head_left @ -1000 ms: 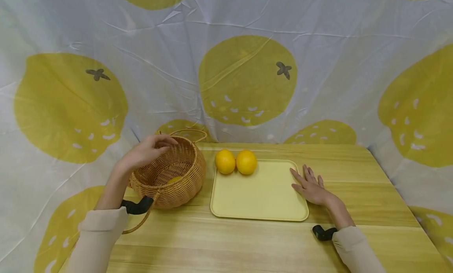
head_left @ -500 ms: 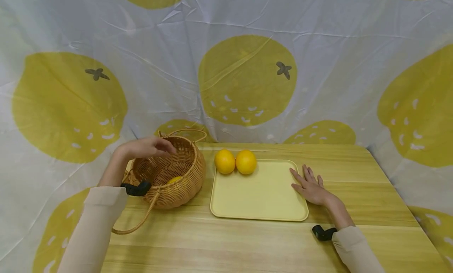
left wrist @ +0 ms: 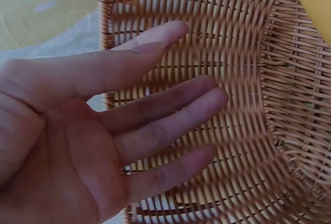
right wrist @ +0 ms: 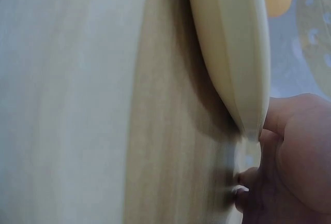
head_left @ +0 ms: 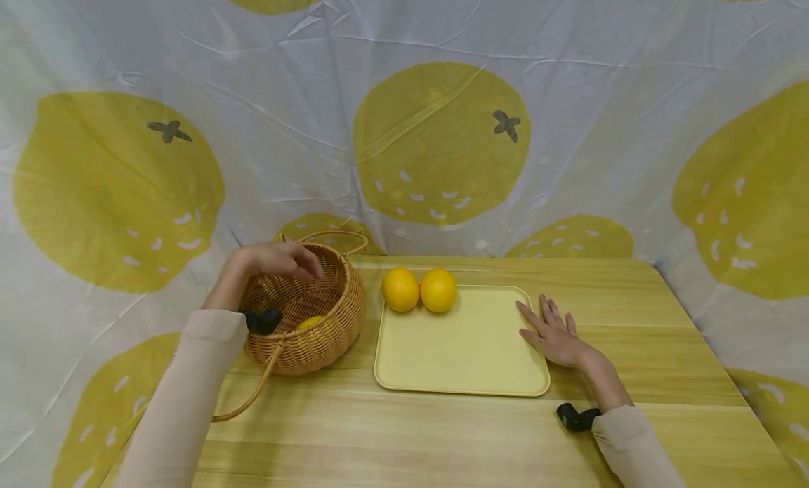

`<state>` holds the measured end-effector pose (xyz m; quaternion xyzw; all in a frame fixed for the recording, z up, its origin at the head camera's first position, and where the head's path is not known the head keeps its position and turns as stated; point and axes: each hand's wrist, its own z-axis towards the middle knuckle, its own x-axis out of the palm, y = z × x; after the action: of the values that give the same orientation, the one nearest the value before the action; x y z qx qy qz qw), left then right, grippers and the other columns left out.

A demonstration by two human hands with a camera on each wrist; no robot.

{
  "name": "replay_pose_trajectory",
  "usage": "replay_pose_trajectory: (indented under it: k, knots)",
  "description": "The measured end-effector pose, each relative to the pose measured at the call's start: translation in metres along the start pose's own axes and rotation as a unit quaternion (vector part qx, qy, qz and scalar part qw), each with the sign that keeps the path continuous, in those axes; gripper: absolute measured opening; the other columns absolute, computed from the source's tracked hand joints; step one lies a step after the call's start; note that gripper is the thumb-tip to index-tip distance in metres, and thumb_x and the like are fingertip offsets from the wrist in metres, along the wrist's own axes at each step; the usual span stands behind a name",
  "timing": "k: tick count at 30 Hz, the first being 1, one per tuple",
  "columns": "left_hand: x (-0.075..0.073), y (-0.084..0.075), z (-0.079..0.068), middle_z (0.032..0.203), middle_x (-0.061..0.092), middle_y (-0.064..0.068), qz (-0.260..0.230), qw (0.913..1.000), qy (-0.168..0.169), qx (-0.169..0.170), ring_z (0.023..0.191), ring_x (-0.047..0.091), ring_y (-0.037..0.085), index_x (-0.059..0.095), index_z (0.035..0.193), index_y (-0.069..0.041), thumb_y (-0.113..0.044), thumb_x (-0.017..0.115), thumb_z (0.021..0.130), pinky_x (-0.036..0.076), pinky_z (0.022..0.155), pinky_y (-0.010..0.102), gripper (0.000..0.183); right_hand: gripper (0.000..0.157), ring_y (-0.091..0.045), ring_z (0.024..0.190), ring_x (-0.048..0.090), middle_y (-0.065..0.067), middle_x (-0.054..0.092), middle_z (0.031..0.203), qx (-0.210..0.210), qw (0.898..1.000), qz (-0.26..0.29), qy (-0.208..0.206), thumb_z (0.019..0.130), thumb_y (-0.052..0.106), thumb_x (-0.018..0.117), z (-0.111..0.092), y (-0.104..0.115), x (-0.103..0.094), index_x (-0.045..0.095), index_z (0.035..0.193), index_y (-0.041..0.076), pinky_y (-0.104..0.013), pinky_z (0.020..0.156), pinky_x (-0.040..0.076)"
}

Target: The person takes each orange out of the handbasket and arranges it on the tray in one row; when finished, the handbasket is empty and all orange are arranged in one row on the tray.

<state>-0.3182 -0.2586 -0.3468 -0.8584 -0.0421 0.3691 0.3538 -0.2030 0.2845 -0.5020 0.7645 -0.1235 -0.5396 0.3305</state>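
My left hand (head_left: 286,260) hangs over the mouth of a round wicker basket (head_left: 329,333), fingers relaxed and holding nothing. In the left wrist view its fingers point toward the woven inner wall. Low in the basket lies a yellow fruit (head_left: 308,323), mostly hidden by the rim; its edge shows in the left wrist view's top right corner. Two oranges (head_left: 400,289) sit side by side at the far left corner of a pale yellow tray (head_left: 461,347). My right hand (head_left: 559,339) is spread at the tray's right edge, thumb and index finger touching its rim.
The basket has two looped handles; one (head_left: 255,397) droops toward the front over the wooden table (head_left: 404,442). A lemon-print cloth (head_left: 569,144) hangs behind and along the sides of the table. Dark wrist cameras (head_left: 576,418) are worn below both hands.
My left hand has moved right and a little lower over the basket's mouth, its fingers drooping further inward. The front handle has swung about. My right hand, the tray and both oranges stay put.
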Motion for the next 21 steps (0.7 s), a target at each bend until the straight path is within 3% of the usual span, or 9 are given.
replay_pose_trajectory:
  k: [6, 12, 21]
  knots:
    - [0.002, 0.014, 0.014, 0.132, 0.067, 0.021, -0.025, 0.9970, 0.073, -0.007, 0.126, 0.062, 0.035, 0.070, 0.122, 0.005, -0.005, 0.062, 0.101, 0.050, 0.108, 0.049, 0.024, 0.066, -0.057, 0.152, -0.021, -0.036, -0.020, 0.165, 0.002, 1.000, 0.000, -0.003, 0.113, 0.036, 0.040, 0.000, -0.002, 0.000, 0.015, 0.166, 0.007, -0.077, 0.112, -0.022]
    - [0.010, 0.025, 0.023, 0.135, 0.066, 0.015, -0.067, 0.9848, 0.155, -0.041, 0.122, 0.064, 0.025, 0.071, 0.125, 0.000, -0.004, 0.065, 0.099, 0.054, 0.102, 0.040, 0.026, 0.066, -0.057, 0.153, -0.021, -0.036, -0.020, 0.166, 0.000, 1.000, -0.004, -0.002, 0.113, 0.036, 0.040, 0.001, -0.003, 0.001, 0.014, 0.166, 0.007, -0.077, 0.112, -0.022]
    - [0.015, 0.033, 0.033, 0.129, 0.068, 0.006, -0.113, 0.9683, 0.219, -0.042, 0.123, 0.066, 0.024, 0.071, 0.124, -0.006, -0.003, 0.071, 0.095, 0.056, 0.103, 0.038, 0.029, 0.066, -0.057, 0.153, -0.020, -0.036, -0.018, 0.166, 0.001, 1.000, 0.000, -0.003, 0.112, 0.036, 0.042, 0.001, -0.003, 0.001, 0.016, 0.166, 0.007, -0.077, 0.112, -0.021]
